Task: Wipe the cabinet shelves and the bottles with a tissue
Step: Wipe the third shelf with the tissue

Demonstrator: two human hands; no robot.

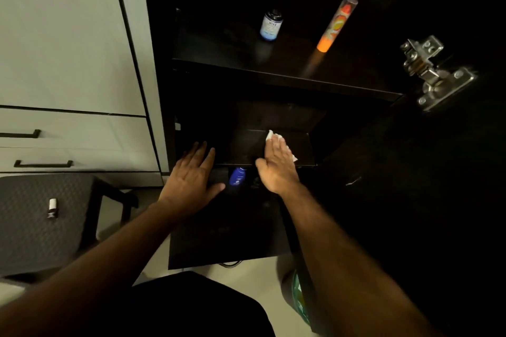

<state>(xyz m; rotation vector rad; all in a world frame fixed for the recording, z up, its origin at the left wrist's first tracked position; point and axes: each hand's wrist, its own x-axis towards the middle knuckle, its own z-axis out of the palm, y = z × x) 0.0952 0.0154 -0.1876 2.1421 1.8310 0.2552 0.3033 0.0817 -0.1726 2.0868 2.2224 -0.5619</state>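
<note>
The right hand [276, 165] lay flat, fingers straight, pressing a white tissue [271, 135] onto the lower shelf [298, 149] of the dark cabinet; the tissue showed at the fingertips and at the hand's right edge. The left hand [193, 175] was spread open and held nothing, resting at the near left of that shelf's front edge. Just between the two hands, below the shelf edge, stood a blue bottle [237, 176]. On the upper shelf [287, 63], farther in, stood a dark bottle with a blue label [271, 25] and, to its right, a tall orange bottle [335, 24], well apart from the hands.

The main risk was likely the blue bottle: a sweep of either wrist back toward the near edge could knock it over. The tissue was only pressed, not gripped, so it might bunch or slip out under the palm. The cabinet was very dark, so missed patches would be hard to spot. The metal hinge [432, 74] at right could catch a forearm.
</note>
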